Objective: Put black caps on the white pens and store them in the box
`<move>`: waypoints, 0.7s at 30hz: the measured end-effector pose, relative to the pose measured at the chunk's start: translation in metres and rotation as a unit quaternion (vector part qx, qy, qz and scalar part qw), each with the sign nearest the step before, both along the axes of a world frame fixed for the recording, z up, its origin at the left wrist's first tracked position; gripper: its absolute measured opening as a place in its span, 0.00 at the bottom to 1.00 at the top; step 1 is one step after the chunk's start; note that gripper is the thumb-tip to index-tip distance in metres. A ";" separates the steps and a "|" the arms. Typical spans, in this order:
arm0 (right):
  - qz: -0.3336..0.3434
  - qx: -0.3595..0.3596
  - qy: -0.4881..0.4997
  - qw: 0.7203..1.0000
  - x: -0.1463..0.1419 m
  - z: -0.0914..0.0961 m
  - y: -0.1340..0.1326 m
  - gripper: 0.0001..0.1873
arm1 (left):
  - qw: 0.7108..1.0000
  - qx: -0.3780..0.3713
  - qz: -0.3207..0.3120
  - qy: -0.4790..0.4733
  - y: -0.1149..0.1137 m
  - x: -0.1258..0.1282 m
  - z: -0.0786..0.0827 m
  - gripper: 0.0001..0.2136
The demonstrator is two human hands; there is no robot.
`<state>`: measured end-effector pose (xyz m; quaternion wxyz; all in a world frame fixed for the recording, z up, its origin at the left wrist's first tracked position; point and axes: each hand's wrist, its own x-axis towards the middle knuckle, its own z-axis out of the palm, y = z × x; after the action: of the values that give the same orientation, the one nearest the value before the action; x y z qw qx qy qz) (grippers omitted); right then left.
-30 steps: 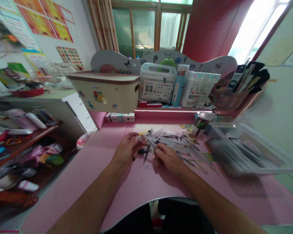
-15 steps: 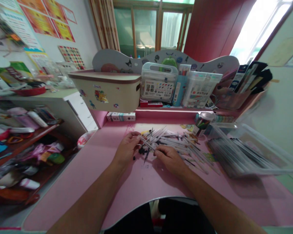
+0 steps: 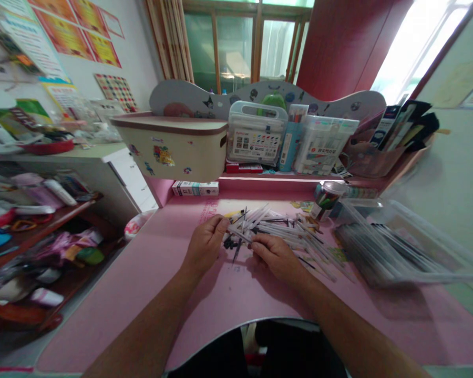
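Left hand (image 3: pixel 205 244) and right hand (image 3: pixel 275 255) pinch opposite ends of a slim pen (image 3: pixel 239 234) over the bench (image 3: pixel 228 307), by the pile (image 3: pixel 286 229). Advise light grips, kept in line, lest it flex.

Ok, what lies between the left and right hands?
In the head view, a slim pale stick runs from the left hand to the right hand; small black pieces lie below.

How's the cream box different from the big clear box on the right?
The cream box has a solid, stickered side; the clear box shows sticks inside. The cream box sits on the shelf; the clear box is lower, at the right of the desk. Both are containers.
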<state>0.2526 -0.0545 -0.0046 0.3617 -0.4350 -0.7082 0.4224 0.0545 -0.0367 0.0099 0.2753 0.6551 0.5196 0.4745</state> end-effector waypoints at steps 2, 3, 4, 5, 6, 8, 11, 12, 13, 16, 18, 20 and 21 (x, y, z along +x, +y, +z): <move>-0.002 0.029 -0.022 0.999 0.002 0.001 0.001 0.11 | 0.998 0.020 0.004 0.067 -0.001 -0.002 0.000 0.18; -0.002 0.039 -0.032 0.999 0.003 0.001 0.002 0.12 | 0.996 0.022 -0.001 0.091 -0.001 -0.002 0.000 0.19; 0.000 0.047 -0.042 0.998 0.004 0.000 0.003 0.12 | 0.994 0.022 -0.007 0.110 -0.001 -0.002 0.000 0.19; 0.002 0.056 -0.052 0.997 0.005 0.000 0.004 0.12 | 0.992 0.018 -0.013 0.127 -0.001 -0.003 0.001 0.20; 0.007 0.065 -0.060 0.996 0.006 -0.001 0.005 0.12 | 0.990 0.015 -0.017 0.141 -0.001 -0.003 0.001 0.20; 0.016 0.082 -0.074 0.994 0.007 -0.003 0.006 0.11 | 0.986 0.006 -0.023 0.168 0.000 -0.003 0.001 0.20; 0.025 0.094 -0.093 0.991 0.009 -0.005 0.008 0.10 | 0.982 -0.001 -0.034 0.188 0.000 -0.002 0.002 0.18; 0.024 0.097 -0.097 0.990 0.009 -0.005 0.008 0.09 | 0.981 0.001 -0.036 0.191 0.000 -0.001 0.002 0.18; 0.023 0.100 -0.101 0.990 0.010 -0.005 0.008 0.09 | 0.981 0.004 -0.036 0.192 0.000 -0.001 0.002 0.18; 0.039 0.090 -0.101 0.990 0.013 -0.002 0.009 0.11 | 0.981 0.017 -0.035 0.189 -0.002 0.001 0.003 0.17; 0.059 0.066 -0.095 0.991 0.016 0.002 0.010 0.12 | 0.982 0.021 -0.038 0.183 -0.004 0.002 0.003 0.17; 0.073 0.043 -0.085 0.993 0.018 0.006 0.010 0.12 | 0.983 0.022 -0.046 0.178 -0.005 0.003 0.002 0.17; 0.077 0.031 -0.075 0.994 0.018 0.008 0.010 0.13 | 0.983 0.023 -0.050 0.175 -0.005 0.003 0.001 0.17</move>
<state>0.2711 -0.0449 0.0034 0.2871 -0.3983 -0.7777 0.3927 0.0578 -0.0418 0.0112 0.1885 0.7592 0.5152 0.3501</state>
